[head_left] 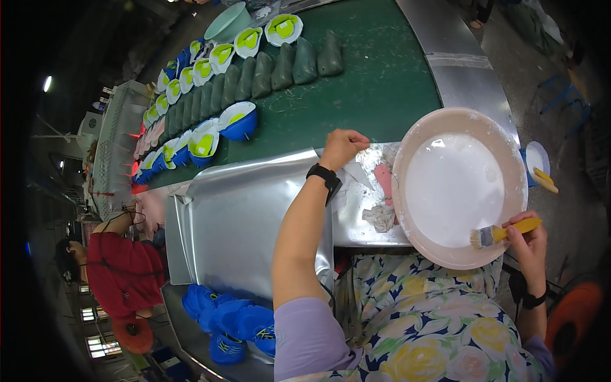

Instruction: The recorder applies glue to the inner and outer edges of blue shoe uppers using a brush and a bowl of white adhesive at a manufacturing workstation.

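Observation:
My right hand grips the yellow handle of a paintbrush. The bristles sit at the near right inside edge of a large pale pink basin, which holds white liquid. My left hand is closed in a pinch left of the basin, over the far edge of the metal sheet; anything between its fingertips is too small to make out. Below it lie a crumpled grey rag, a pink scrap and pale scraps.
Beyond runs a green belt with rows of dark green shoe lasts and blue-and-white shoe uppers. Blue uppers are piled at the near left. A person in red sits at left. A blue-and-white tub stands right of the basin.

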{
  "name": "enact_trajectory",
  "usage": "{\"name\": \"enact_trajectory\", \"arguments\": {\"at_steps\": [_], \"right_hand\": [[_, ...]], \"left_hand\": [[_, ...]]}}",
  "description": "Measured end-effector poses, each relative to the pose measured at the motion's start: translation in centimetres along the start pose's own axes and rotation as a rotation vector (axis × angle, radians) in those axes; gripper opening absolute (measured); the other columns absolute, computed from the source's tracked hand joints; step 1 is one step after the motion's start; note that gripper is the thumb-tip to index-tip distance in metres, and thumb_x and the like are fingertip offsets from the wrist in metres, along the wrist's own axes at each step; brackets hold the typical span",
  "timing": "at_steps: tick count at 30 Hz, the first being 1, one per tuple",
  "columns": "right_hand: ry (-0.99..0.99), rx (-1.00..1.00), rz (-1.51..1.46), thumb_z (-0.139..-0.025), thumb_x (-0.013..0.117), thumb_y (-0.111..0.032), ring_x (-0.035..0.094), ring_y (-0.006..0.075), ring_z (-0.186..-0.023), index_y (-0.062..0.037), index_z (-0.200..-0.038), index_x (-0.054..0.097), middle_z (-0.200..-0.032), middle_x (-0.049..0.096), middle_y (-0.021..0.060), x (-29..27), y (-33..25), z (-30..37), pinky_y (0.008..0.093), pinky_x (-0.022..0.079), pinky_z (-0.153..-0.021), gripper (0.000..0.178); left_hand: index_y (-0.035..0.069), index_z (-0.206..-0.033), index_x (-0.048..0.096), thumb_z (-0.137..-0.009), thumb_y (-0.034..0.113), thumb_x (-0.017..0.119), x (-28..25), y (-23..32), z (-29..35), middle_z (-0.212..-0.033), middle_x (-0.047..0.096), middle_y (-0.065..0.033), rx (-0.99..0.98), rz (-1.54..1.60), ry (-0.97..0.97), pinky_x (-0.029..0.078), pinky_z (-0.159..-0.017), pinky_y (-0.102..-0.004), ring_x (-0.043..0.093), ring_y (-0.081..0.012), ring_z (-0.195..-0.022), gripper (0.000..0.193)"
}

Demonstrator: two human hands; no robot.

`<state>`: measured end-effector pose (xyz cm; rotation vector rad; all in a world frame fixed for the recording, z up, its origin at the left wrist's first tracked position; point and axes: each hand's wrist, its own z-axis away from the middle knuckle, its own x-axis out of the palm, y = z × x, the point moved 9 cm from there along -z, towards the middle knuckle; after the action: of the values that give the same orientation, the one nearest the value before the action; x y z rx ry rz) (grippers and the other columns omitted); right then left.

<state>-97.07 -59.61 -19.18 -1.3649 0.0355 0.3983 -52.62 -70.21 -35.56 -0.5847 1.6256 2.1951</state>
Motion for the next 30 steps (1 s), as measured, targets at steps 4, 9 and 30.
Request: {"name": "enact_trajectory", "arguments": {"at_steps": [4,9,30], "right_hand": [[-0.023,0.005,-0.003,-0.092,0.064,-0.006,0.061,0.011,-0.091,-0.002,-0.103,0.058,-0.098,0.063,0.0058,0.6,0.0,-0.1,0.0246,0.049,-0.081,0.012],[-0.033,-0.029,-0.033,-0.092,0.064,-0.006,0.061,0.0114,-0.09,-0.0016,-0.102,0.059,-0.098,0.061,0.0057,0.7,0.0,0.2,0.0251,0.05,-0.081,0.012],[-0.222,-0.286,0.086,-0.102,0.055,-0.017,0.057,0.0095,-0.087,-0.0042,-0.108,0.058,-0.103,0.059,0.003,0.3,3.8,-2.0,0.022,0.046,-0.077,0.015]], "left_hand": [[0.003,-0.095,0.077,-0.081,0.009,0.079,-5.0,0.4,0.8,-0.081,0.072,-0.0018,0.02,0.125,0.349,0.05,-0.066,-0.0231,0.061,-0.0066,-0.071,0.016],[0.003,-0.101,0.071,-0.086,0.018,0.074,-8.1,-1.0,2.4,-0.082,0.072,-0.006,-0.035,0.039,0.309,0.053,-0.07,-0.0276,0.067,-0.0127,-0.075,0.021],[-0.002,-0.139,0.046,-0.078,0.043,0.079,-26.5,-7.5,50.0,-0.136,0.052,-0.028,-0.588,-0.678,0.651,0.041,-0.107,-0.0444,0.05,-0.0394,-0.129,0.083]]}}
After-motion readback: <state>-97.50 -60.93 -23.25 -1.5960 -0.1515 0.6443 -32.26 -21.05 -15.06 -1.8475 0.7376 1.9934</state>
